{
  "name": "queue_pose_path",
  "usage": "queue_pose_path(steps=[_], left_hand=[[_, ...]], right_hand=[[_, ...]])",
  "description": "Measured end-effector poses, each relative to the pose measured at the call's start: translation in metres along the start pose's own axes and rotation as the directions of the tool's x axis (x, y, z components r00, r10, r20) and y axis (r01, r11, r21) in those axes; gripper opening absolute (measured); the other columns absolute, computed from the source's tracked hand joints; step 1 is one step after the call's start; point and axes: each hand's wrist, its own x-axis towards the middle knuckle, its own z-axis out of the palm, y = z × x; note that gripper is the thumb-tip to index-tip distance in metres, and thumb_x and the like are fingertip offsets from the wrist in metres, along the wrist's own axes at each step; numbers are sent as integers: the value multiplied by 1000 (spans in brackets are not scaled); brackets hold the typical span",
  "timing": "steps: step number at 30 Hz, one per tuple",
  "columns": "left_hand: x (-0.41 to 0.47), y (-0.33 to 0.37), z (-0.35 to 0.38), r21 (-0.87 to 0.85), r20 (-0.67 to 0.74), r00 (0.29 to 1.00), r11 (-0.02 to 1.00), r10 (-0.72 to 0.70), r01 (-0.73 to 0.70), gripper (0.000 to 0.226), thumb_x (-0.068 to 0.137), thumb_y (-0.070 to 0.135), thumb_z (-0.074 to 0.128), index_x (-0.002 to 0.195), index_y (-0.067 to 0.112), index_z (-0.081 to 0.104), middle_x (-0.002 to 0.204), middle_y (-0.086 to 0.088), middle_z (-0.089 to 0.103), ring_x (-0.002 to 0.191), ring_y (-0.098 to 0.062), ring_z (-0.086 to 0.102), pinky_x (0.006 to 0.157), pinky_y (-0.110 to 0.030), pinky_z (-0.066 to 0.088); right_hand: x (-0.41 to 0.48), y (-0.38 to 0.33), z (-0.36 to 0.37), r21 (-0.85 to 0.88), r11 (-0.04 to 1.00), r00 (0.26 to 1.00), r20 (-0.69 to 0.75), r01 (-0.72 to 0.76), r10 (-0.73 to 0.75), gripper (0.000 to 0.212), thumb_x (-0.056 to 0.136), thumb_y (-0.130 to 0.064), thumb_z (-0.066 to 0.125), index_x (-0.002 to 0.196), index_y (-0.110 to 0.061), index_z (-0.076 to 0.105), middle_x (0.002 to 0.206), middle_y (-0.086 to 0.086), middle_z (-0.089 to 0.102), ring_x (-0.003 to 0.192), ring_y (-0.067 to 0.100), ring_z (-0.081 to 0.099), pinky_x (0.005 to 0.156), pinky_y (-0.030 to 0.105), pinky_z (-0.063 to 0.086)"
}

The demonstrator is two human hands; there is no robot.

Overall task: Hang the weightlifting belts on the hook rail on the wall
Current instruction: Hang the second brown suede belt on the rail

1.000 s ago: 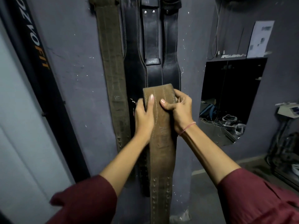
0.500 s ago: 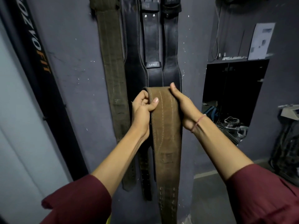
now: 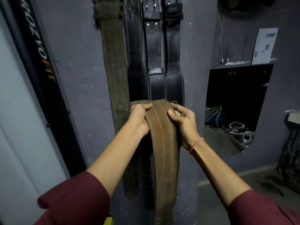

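Observation:
A brown leather weightlifting belt (image 3: 164,143) is folded over at its top and hangs down in front of the wall. My left hand (image 3: 138,120) grips its upper left edge. On the upper right edge my right hand (image 3: 184,122) is closed, thumb on the front face. Behind it, an olive belt (image 3: 113,62) and black leather belts (image 3: 155,51) hang on the grey wall from above. The hook rail itself is out of view past the top edge.
A dark slanted post with "FIT" lettering (image 3: 45,69) stands to the left beside a pale panel. To the right is a dark opening (image 3: 237,108) with cables and clutter, a paper sheet (image 3: 264,46) above it, and equipment at the far right.
The belt's folded top has turned more sideways, and my right hand shifted from its back edge to gripping the front. The view tilted up a little.

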Motion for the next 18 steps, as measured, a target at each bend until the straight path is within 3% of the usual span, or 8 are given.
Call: queue_pose_path(steps=[1,3,6,8,11,13,15,18], left_hand=[[0,-3,0,-26,-6,998,998,65,-66,34,94,-2,50,128,-1,53,95,-20,67,72,-29,69,53,-37,61],[-3,-8,-1,-61,-21,984,982,178,-179,35,89,-10,51,118,9,50,94,-18,67,70,-27,68,53,-38,61],[-11,-15,-5,-42,44,963,964,266,-264,41,79,-17,52,108,12,54,88,-14,69,63,-22,71,51,-34,59],[-16,-20,-7,-6,91,951,955,296,-296,45,73,-22,49,104,9,59,84,-10,72,64,-18,72,53,-33,60],[-17,-26,-9,13,101,953,957,287,-290,50,69,-20,46,105,8,65,83,-10,72,67,-18,72,56,-32,60],[-16,-26,-12,-9,82,975,979,204,-204,49,70,-6,49,115,2,63,89,-14,70,72,-24,70,59,-32,59],[-17,-25,-15,-27,137,980,990,142,-140,39,80,13,50,114,2,67,90,-14,73,78,-26,69,68,-33,57],[-20,-22,-16,-43,261,942,977,211,-207,46,99,37,37,119,7,66,105,-14,75,97,-25,72,88,-38,54]], right_hand=[[2,0,1,-55,998,1000,-4,-25,24,23,97,-24,60,107,-6,70,92,6,76,83,16,72,77,33,56],[9,-4,7,-107,982,987,25,-158,161,46,94,-54,56,96,-11,72,84,-2,76,82,10,72,81,34,55],[25,-16,13,-37,943,925,186,-332,333,78,76,-83,48,118,-21,71,114,6,75,109,23,70,99,44,52],[31,-30,18,-21,941,917,217,-337,334,73,82,-75,50,122,-17,69,116,11,74,108,25,71,94,42,55],[37,-34,27,14,978,973,106,-208,205,43,92,-36,66,118,-2,65,109,15,75,92,24,73,84,39,58],[35,-27,28,5,997,993,84,-82,81,33,92,-16,68,121,-3,62,109,13,74,94,22,72,86,37,59],[31,-23,28,-32,999,997,82,0,2,35,91,-4,66,124,-7,58,108,5,72,95,12,71,84,27,58],[29,-24,26,-31,998,996,65,63,-61,39,90,4,62,128,-6,55,112,5,70,96,7,69,82,20,57]])
